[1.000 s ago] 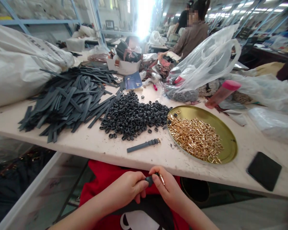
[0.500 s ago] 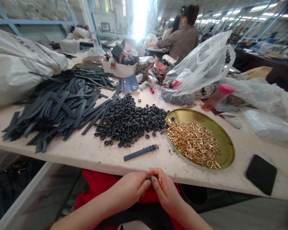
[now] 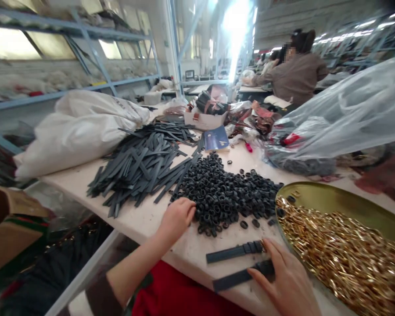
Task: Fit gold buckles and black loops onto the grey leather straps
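My left hand (image 3: pixel 177 218) is at the left edge of a heap of small black strap loops (image 3: pixel 213 193), with its fingers curled together. Whatever is between those fingertips is hidden. Over at the right, my right hand (image 3: pixel 285 276) grips a dark watch strap (image 3: pixel 232 279) at its buckle end, which the hand covers. That strap lies low at the table's front. Just beyond and roughly parallel to it rests another watch strap (image 3: pixel 232 253) with loops on it, and my right fingertips come close to its gold buckle.
A round golden tray (image 3: pixel 319 195) holds many gold buckles on the right. Loose dark strips (image 3: pixel 141 162) are heaped at the left beside a white sack (image 3: pixel 85 127). A blue booklet (image 3: pixel 216 138) and a clear plastic bag (image 3: pixel 349 114) lie farther back. A co-worker (image 3: pixel 292 72) sits beyond.
My hands, together at the table edge before, have parted. The left has reached to the loop heap; the right has brought a second strap beside the first. The view has swung left.
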### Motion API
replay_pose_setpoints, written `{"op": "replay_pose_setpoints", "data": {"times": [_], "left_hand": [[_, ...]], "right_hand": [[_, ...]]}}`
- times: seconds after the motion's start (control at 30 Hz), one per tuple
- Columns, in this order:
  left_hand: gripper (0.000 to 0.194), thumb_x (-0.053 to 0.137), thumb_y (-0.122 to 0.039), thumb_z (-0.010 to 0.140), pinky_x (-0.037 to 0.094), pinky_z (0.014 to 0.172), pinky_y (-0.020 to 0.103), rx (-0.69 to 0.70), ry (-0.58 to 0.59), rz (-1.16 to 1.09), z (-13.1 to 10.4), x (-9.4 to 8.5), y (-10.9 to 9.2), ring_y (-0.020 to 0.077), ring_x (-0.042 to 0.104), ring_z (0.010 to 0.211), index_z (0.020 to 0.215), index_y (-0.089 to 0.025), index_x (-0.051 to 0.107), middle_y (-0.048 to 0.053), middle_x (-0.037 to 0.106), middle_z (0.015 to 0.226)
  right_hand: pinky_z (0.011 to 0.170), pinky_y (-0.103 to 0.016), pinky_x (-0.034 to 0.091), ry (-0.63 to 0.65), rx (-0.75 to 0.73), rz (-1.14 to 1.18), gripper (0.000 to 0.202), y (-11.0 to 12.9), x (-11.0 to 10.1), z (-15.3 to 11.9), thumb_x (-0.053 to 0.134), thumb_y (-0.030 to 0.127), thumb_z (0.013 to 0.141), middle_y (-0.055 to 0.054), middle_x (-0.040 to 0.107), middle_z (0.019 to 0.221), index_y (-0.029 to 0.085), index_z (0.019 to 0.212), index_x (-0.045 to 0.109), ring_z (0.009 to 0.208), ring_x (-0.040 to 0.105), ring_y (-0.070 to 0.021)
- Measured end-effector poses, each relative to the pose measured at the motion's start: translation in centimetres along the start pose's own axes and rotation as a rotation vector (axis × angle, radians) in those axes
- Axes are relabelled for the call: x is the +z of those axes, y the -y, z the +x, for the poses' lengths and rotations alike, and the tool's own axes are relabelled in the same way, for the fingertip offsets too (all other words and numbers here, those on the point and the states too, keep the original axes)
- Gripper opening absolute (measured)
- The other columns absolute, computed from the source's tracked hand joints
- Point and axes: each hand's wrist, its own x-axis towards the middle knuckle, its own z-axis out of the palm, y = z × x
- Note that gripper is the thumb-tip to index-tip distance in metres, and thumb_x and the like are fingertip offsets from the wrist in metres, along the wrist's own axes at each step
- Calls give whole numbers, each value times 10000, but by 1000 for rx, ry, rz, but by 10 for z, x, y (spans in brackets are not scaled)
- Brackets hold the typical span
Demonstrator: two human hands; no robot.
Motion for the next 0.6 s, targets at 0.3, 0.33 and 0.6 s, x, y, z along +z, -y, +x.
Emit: {"op": "replay_pose_setpoints", "data": {"times": [0.3, 0.33, 0.6], "left_hand": [[308, 445, -398, 842, 407, 819, 279, -307, -52, 232, 76, -14, 102, 205, 556, 926, 954, -146, 584, 94, 606, 956], [327, 433, -421, 846, 405, 828, 285, -305, -48, 237, 80, -11, 100, 204, 550, 941, 948, -150, 583, 94, 598, 973], [295, 506, -321, 846, 469, 794, 399, -347, 65, 220, 94, -1, 81, 189, 560, 925, 1079, -143, 522, 71, 556, 1076]], "right_hand": [[825, -431, 422, -86, -54, -125, 591, 3, 24, 17, 369, 570, 792, -172, 599, 1080, 113, 1149, 480, 954, 568, -298], [823, -428, 426, -88, -58, -130, 586, 3, 24, 17, 374, 566, 793, -170, 603, 1074, 112, 1147, 482, 950, 571, -295], [841, -427, 431, -51, -6, -108, 511, 11, 16, 14, 420, 509, 802, -161, 600, 1085, 124, 1126, 505, 975, 564, -287]]}}
